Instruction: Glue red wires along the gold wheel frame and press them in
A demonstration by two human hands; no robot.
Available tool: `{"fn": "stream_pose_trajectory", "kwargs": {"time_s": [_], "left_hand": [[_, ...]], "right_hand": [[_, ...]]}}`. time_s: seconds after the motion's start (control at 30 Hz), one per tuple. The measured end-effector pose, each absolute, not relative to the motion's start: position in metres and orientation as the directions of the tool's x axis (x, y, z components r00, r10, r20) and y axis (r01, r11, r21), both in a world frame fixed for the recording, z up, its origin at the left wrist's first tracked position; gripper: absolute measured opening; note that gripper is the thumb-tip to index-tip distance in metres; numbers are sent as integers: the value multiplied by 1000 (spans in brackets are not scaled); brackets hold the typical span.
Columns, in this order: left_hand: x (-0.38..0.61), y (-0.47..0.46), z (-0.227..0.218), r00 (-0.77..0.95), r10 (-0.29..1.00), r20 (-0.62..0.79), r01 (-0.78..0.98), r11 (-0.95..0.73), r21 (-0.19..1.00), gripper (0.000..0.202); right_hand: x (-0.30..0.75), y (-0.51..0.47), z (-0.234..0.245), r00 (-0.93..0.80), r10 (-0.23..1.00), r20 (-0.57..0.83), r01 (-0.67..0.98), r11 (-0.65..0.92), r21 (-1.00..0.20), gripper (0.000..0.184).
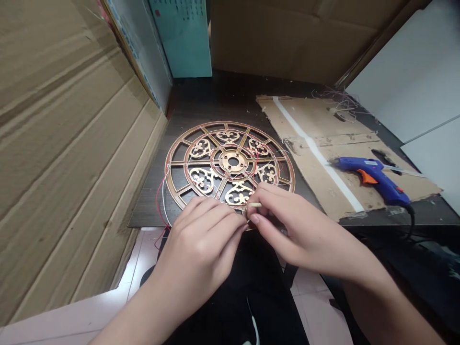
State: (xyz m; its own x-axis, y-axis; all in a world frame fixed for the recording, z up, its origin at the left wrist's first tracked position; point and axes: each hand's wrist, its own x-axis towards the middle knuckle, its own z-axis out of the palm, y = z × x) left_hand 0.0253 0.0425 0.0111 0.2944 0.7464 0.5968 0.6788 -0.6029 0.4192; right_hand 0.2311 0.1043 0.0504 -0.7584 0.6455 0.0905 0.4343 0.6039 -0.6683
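Note:
A round gold-coloured openwork wheel (235, 160) with scroll ornaments lies flat on the dark table, its near rim at the table's front edge. Thin red and white wires (160, 203) run around its rings and hang off at the left. My left hand (204, 235) is at the near rim, fingers curled and pressed together; whatever they pinch is hidden. Close beside it, my right hand (283, 220) is closed with a short pale stick (255, 204) between thumb and fingers. The fingertips of both hands nearly meet over the rim.
A blue hot glue gun (373, 175) with an orange trigger rests on a cardboard sheet (305, 120) at the right. Loose wire scraps (339, 103) lie at its far end. A tall cardboard wall (72, 143) borders the left side; another cardboard panel (280, 43) stands at the back.

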Motion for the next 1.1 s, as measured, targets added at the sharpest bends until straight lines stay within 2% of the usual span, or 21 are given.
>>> {"fn": "stream_pose_trajectory", "kwargs": {"time_s": [0.17, 0.33, 0.6, 0.7, 0.77, 0.8, 0.87, 0.97, 1.03, 1.1], "left_hand": [[25, 43, 10, 286, 729, 622, 670, -616, 415, 13], [26, 44, 13, 239, 766, 597, 652, -582, 486, 11], [23, 44, 15, 231, 789, 569, 621, -570, 538, 11], [21, 42, 17, 262, 801, 539, 638, -562, 526, 11], [18, 40, 19, 280, 814, 510, 650, -551, 523, 11], [17, 40, 20, 289, 820, 494, 652, -546, 526, 11], [14, 42, 22, 314, 828, 465, 649, -545, 531, 11], [11, 46, 26, 352, 838, 417, 656, -539, 528, 10], [9, 50, 29, 378, 840, 390, 665, -539, 516, 10], [9, 52, 32, 408, 837, 365, 677, -546, 494, 11]], "right_hand": [[233, 106, 51, -789, 610, 78, 418, 626, -659, 14], [237, 108, 54, -795, 596, 113, 390, 645, -657, 13], [253, 108, 72, -717, 688, 111, 452, 580, -677, 25], [271, 104, 78, -749, 654, 104, 433, 603, -670, 29], [284, 97, 77, -792, 609, 45, 435, 615, -657, 30], [289, 92, 75, -810, 587, 16, 437, 620, -652, 29], [296, 81, 68, -808, 589, -10, 461, 621, -634, 9], [290, 69, 56, -778, 619, 107, 430, 649, -628, 27], [278, 68, 50, -741, 634, 222, 404, 685, -607, 22], [265, 70, 47, -743, 617, 258, 394, 716, -576, 18]]}}
